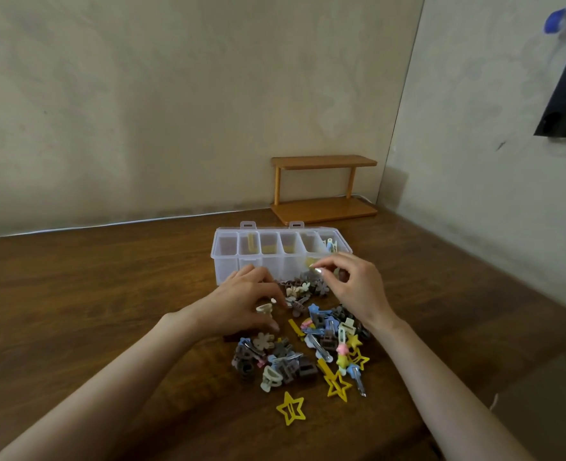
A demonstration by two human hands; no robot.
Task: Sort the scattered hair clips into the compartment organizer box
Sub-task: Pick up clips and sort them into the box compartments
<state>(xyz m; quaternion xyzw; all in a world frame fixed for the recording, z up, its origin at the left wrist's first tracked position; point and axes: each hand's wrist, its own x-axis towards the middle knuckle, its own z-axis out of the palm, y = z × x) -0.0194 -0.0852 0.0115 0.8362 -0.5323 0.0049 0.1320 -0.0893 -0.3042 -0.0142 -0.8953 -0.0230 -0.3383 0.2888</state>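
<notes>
A clear plastic organizer box [228, 257] with several compartments stands open on the wooden table; a few compartments hold yellow and pale clips. In front of it lies a heap of hair clips [308, 344], brown, blue, cream and yellow, with a yellow star clip [290, 408] nearest me. My left hand [241, 301] rests on the pile's left side, fingers curled round a cream clip [264, 308]. My right hand [351, 287] hovers by the box's front wall, its fingers pinched together on what looks like a small pale clip.
A small wooden two-tier shelf [323, 186] stands behind the box in the corner. A dark bar [564, 94] hangs on the right wall. A white cable [108, 224] runs along the table's back edge. Walls close the back and right sides.
</notes>
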